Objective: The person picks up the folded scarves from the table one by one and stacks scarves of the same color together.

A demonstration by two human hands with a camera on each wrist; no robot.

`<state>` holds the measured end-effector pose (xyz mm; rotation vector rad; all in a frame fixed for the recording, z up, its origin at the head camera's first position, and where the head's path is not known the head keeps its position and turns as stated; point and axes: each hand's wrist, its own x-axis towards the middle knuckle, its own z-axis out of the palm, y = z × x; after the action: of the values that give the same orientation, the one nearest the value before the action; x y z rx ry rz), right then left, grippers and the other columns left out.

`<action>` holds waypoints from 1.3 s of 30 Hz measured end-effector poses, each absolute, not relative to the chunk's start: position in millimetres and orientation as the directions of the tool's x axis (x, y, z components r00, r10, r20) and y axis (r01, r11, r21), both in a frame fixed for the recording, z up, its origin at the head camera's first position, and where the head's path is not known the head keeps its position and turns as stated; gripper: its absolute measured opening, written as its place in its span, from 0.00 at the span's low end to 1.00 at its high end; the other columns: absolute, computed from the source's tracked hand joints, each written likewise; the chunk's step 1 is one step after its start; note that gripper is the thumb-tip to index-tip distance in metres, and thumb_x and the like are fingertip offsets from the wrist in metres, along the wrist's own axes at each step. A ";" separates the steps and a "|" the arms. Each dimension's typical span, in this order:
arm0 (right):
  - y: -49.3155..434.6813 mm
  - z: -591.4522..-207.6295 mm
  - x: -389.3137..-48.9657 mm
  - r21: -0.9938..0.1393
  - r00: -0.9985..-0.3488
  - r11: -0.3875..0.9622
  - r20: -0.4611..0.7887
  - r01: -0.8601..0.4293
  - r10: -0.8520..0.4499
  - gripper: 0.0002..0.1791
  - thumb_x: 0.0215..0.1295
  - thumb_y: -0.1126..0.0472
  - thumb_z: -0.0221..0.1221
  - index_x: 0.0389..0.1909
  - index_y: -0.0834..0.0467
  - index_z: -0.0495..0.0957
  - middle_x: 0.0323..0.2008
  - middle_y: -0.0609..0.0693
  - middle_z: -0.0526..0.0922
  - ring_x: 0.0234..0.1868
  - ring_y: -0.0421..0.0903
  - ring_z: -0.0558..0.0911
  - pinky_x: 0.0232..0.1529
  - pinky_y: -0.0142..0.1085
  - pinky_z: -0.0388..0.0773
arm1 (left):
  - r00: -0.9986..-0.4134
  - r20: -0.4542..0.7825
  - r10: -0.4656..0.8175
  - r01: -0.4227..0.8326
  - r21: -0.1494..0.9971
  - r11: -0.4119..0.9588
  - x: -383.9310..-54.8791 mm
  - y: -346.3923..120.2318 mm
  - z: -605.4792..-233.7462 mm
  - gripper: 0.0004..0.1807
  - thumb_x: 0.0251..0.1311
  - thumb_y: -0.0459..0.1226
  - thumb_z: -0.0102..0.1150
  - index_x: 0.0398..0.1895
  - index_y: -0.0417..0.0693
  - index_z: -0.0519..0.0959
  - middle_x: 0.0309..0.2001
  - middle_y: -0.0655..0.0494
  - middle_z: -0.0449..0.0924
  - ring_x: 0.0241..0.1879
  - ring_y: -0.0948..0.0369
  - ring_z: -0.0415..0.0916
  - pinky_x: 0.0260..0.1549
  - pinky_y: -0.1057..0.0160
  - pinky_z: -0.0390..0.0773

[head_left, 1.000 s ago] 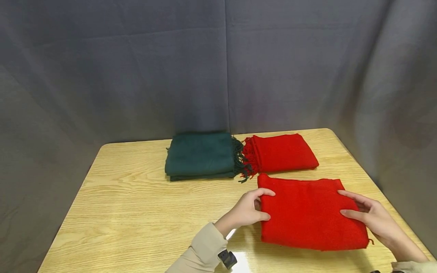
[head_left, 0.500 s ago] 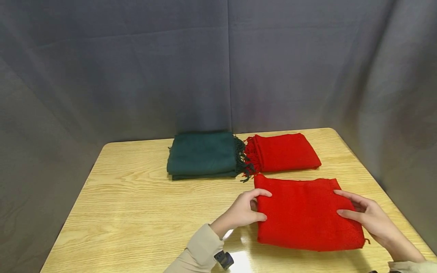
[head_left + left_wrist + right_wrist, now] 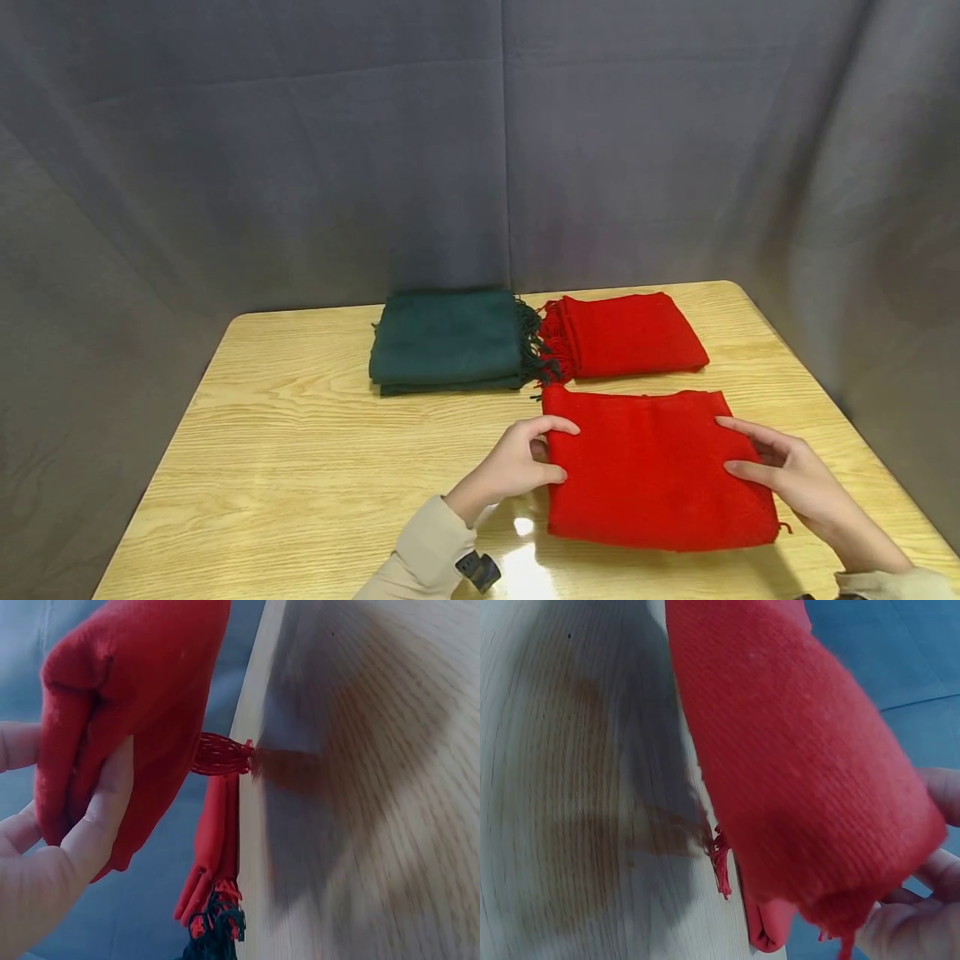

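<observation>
Both hands hold a folded red scarf (image 3: 660, 471) by its two short sides, above the front right part of the table. My left hand (image 3: 517, 462) pinches the left side, thumb and fingers on opposite faces; in the left wrist view its thumb lies along the folded layers. At the other side, my right hand (image 3: 798, 479) grips the edge the same way. Red fringe (image 3: 223, 754) hangs from beneath the held scarf towards the tabletop. Behind it lie a second folded red scarf (image 3: 633, 336) and a folded dark green scarf (image 3: 450, 340), fringes meeting between them.
A light wooden table (image 3: 300, 467) with rounded back corners carries everything. Grey curtain cloth (image 3: 375, 167) stands behind it and along both sides. A bright light reflection shows on the tabletop near the left sleeve (image 3: 427, 546).
The held red scarf and both hands have shifted a little to the left, with the grip unchanged. The two scarves at the back lie where they were; the head view has turned slightly.
</observation>
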<state>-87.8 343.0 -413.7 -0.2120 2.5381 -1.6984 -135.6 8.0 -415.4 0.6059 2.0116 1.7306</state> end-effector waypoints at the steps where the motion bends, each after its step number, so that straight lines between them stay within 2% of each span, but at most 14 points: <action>1: 342.2 -413.7 -87.9 -0.925 -0.987 0.373 0.008 -0.069 -0.162 0.28 0.57 0.71 0.58 0.61 0.62 0.67 0.49 0.27 0.71 0.41 0.32 0.74 0.35 0.27 0.74 | -0.820 -0.030 0.571 0.052 0.991 0.127 -135.7 7.3 -415.6 0.27 0.42 0.18 0.57 0.48 0.45 0.76 0.32 0.57 0.71 0.19 0.63 0.63 0.16 0.71 0.64; 6: 339.5 -414.3 -89.1 -0.933 -0.984 0.354 0.005 -0.069 -0.179 0.28 0.57 0.72 0.57 0.61 0.62 0.66 0.50 0.28 0.70 0.42 0.32 0.74 0.36 0.28 0.74 | -0.824 -0.031 0.565 0.049 0.991 0.126 -138.2 3.1 -420.6 0.25 0.43 0.19 0.56 0.48 0.44 0.76 0.25 0.57 0.69 0.16 0.64 0.61 0.16 0.71 0.63; 11: 333.9 -417.2 -91.0 -0.944 -0.979 0.320 0.015 -0.080 -0.203 0.28 0.57 0.74 0.57 0.61 0.61 0.67 0.50 0.29 0.71 0.41 0.34 0.75 0.34 0.28 0.75 | -0.830 -0.047 0.556 0.036 0.990 0.138 -139.2 -3.1 -421.4 0.24 0.43 0.17 0.54 0.47 0.39 0.76 0.21 0.56 0.68 0.15 0.64 0.61 0.16 0.71 0.63; 21: 323.5 -421.1 -93.4 -0.951 -0.976 0.303 -0.002 -0.066 -0.219 0.27 0.56 0.73 0.57 0.60 0.61 0.68 0.50 0.30 0.72 0.34 0.37 0.74 0.31 0.29 0.74 | -0.830 -0.040 0.556 0.045 0.990 0.137 -139.4 -13.5 -420.9 0.22 0.43 0.18 0.54 0.45 0.39 0.77 0.20 0.56 0.67 0.15 0.64 0.61 0.17 0.71 0.64; 29: 315.2 -423.8 -93.8 -0.958 -0.970 0.282 -0.018 -0.053 -0.243 0.26 0.57 0.74 0.56 0.59 0.64 0.68 0.49 0.31 0.73 0.35 0.39 0.76 0.33 0.30 0.76 | -0.836 -0.049 0.546 0.017 0.993 0.115 -138.6 -21.7 -426.1 0.14 0.50 0.21 0.52 0.42 0.34 0.78 0.24 0.57 0.70 0.14 0.64 0.63 0.17 0.71 0.66; 33: 309.4 -425.6 -94.2 -0.963 -0.966 0.266 -0.019 -0.052 -0.260 0.26 0.56 0.74 0.56 0.58 0.65 0.67 0.48 0.32 0.72 0.34 0.39 0.77 0.33 0.31 0.76 | -0.841 -0.060 0.538 -0.002 0.994 0.108 -138.0 -27.0 -428.4 0.14 0.51 0.22 0.52 0.42 0.34 0.78 0.24 0.57 0.71 0.16 0.61 0.67 0.19 0.68 0.71; 39: 303.9 -429.9 -95.9 -0.972 -0.959 0.230 -0.019 -0.048 -0.282 0.26 0.56 0.75 0.55 0.58 0.64 0.68 0.49 0.31 0.72 0.34 0.39 0.77 0.33 0.31 0.76 | -0.841 -0.084 0.535 -0.031 0.994 0.108 -138.8 -34.7 -430.6 0.15 0.50 0.22 0.52 0.42 0.35 0.78 0.23 0.56 0.71 0.16 0.60 0.66 0.19 0.67 0.71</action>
<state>-95.9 303.9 -429.9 -0.3141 2.3071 -1.8123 -138.8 -34.7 -430.6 0.4903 1.9673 1.7813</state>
